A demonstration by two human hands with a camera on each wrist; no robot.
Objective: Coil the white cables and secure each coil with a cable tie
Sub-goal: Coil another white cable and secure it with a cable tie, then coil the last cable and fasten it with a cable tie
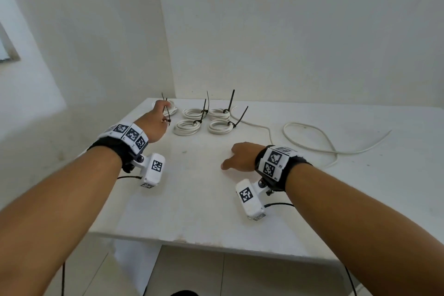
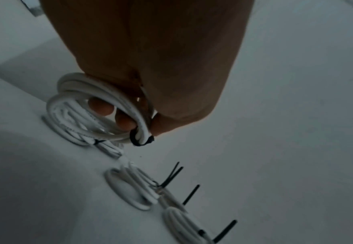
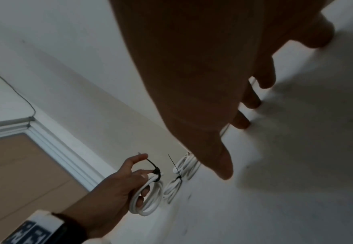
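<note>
Presently, four tied coils (image 1: 206, 119) are seen upper centre; a fifth coil (image 3: 148, 196) is grasped by the left hand (image 1: 155, 122). One loose cable (image 1: 319, 137) remains at right; right hand (image 1: 240, 157) relaxed, empty.

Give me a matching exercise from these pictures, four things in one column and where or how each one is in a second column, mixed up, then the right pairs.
Things:
1. Left hand
2. Right hand
3. Loose uncoiled white cable
4. Four tied white cable coils with black cable ties

States:
A. Sprawled in open loops on the right part of the white table
B. Holds nothing, fingers spread down towards the tabletop
C. Grips a tied white coil at the table's far left corner
D. Lying in two rows near the table's far edge

Pairs: 1-C, 2-B, 3-A, 4-D
</note>
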